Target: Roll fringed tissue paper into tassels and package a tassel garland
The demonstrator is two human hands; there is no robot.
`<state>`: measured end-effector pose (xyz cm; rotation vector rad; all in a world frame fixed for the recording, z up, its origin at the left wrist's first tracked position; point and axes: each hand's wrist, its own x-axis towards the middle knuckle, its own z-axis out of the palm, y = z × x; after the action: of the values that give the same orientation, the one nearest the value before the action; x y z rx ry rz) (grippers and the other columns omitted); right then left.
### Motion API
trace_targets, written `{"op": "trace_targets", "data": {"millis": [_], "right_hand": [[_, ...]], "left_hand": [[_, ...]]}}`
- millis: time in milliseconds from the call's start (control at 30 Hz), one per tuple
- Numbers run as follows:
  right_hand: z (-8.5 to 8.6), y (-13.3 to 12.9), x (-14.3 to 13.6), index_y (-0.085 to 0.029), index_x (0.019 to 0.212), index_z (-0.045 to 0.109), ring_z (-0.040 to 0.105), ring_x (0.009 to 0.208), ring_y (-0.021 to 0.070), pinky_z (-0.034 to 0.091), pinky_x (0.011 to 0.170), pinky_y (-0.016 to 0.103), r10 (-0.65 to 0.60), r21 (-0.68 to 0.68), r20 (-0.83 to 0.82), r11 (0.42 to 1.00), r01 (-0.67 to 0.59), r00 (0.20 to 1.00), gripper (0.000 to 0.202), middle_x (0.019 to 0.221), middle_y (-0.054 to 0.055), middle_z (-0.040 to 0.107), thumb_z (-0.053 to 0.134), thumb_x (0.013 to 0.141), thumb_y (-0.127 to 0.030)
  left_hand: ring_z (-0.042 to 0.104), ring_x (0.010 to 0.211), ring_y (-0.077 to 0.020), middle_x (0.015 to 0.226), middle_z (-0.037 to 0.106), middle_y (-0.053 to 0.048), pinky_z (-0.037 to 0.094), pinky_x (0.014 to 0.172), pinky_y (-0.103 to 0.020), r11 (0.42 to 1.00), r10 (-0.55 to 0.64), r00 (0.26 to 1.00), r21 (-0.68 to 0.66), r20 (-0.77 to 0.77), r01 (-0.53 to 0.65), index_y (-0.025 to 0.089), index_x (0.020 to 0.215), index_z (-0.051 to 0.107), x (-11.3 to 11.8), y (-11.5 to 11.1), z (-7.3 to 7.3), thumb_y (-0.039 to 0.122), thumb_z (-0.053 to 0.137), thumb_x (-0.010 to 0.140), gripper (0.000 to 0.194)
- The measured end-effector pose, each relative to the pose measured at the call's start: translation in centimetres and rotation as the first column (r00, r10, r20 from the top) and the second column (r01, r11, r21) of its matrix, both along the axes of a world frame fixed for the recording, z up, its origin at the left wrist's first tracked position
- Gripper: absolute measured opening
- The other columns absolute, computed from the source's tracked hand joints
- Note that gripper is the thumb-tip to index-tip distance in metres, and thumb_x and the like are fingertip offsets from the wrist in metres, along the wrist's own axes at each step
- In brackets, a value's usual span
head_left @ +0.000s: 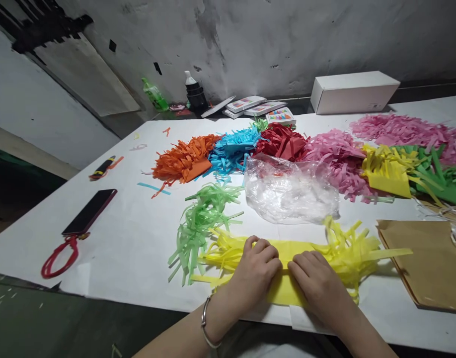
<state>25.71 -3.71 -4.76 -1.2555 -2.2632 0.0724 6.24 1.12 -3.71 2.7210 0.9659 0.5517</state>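
Note:
A sheet of yellow tissue paper point(287, 293) with fringed strips at both ends lies before me near the table's front edge. The curled fingers of my left hand point(256, 271) press on its uncut middle, left of centre. On the other side of a small gap, my right hand point(317, 276) has its fingers bent over the same band. The part under my fingertips is hidden. Just left of the yellow fringe lies a loose pale green fringed bunch point(205, 214). A crumpled clear plastic bag point(287, 191) rests beyond my hands.
Orange point(187, 159), blue point(233, 149), red point(283, 141) and pink fringed bunches point(336, 159) run across the table behind the bag. A phone point(90, 213) with a red strap lies left. Brown paper point(425, 263) is at right, a white box point(352, 93) at the wall.

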Motion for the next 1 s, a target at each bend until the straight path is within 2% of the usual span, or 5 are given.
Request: {"op": "trace_targets", "data": {"millis": [233, 533, 633, 733, 1000], "right_hand": [[0.2, -1.5, 4.0, -0.015, 0.099, 0.063, 0.053, 0.095, 0.0231, 0.037, 0.092, 0.040, -0.015, -0.016, -0.064, 1.000, 0.014, 0.998, 0.022, 0.094, 0.009, 0.063, 0.041, 0.100, -0.011], [0.5, -1.3, 2.0, -0.020, 0.078, 0.062, 0.059, 0.089, 0.0249, 0.031, 0.097, 0.049, -0.410, 0.024, 0.103, 0.912, 0.410, 0.906, 0.025, 0.086, 0.005, 0.067, 0.047, 0.098, -0.018], [0.5, -1.1, 1.4, -0.016, 0.097, 0.067, 0.058, 0.098, 0.0259, 0.032, 0.099, 0.047, -0.265, 0.082, 0.077, 0.962, 0.259, 0.961, 0.025, 0.099, 0.010, 0.067, 0.043, 0.096, -0.010], [0.4, -0.8, 0.5, -0.015, 0.089, 0.066, 0.053, 0.080, 0.0210, 0.038, 0.083, 0.037, -0.061, 0.057, 0.013, 0.997, 0.061, 0.998, 0.029, 0.081, 0.007, 0.062, 0.040, 0.096, -0.005], [0.2, -0.2, -0.8, -0.015, 0.088, 0.063, 0.048, 0.076, 0.0200, 0.036, 0.078, 0.035, -0.051, 0.040, -0.028, 0.998, 0.052, 0.998, 0.025, 0.079, 0.005, 0.057, 0.041, 0.100, -0.011]], "left_hand": [[0.054, 0.085, -0.0191, 0.085, 0.067, 0.000, 0.034, 0.084, -0.039, 0.985, 0.064, 0.998, -0.162, 0.026, -0.059, 0.020, 0.082, 0.063, -1.8, -0.1, 0.4, 0.017, 0.061, 0.094, 0.013], [0.054, 0.088, -0.0232, 0.094, 0.064, -0.005, 0.037, 0.082, -0.042, 0.952, 0.213, 0.935, -0.153, -0.283, -0.264, 0.018, 0.082, 0.062, -0.1, 0.2, 1.9, 0.019, 0.056, 0.094, 0.013], [0.053, 0.087, -0.0216, 0.094, 0.063, -0.004, 0.038, 0.082, -0.040, 0.959, 0.206, 0.948, -0.144, -0.242, -0.245, 0.019, 0.086, 0.062, 0.0, 0.3, 1.9, 0.015, 0.056, 0.093, 0.010], [0.053, 0.088, -0.0201, 0.095, 0.063, -0.003, 0.037, 0.083, -0.038, 0.982, 0.119, 0.981, -0.129, -0.154, -0.140, 0.020, 0.086, 0.063, -0.3, 0.4, 1.6, 0.012, 0.056, 0.093, 0.013], [0.052, 0.086, -0.0194, 0.088, 0.065, -0.003, 0.033, 0.090, -0.041, 0.994, -0.077, 0.992, 0.068, -0.098, 0.084, 0.018, 0.084, 0.065, -0.5, 0.6, 0.7, 0.014, 0.055, 0.096, 0.016]]}}
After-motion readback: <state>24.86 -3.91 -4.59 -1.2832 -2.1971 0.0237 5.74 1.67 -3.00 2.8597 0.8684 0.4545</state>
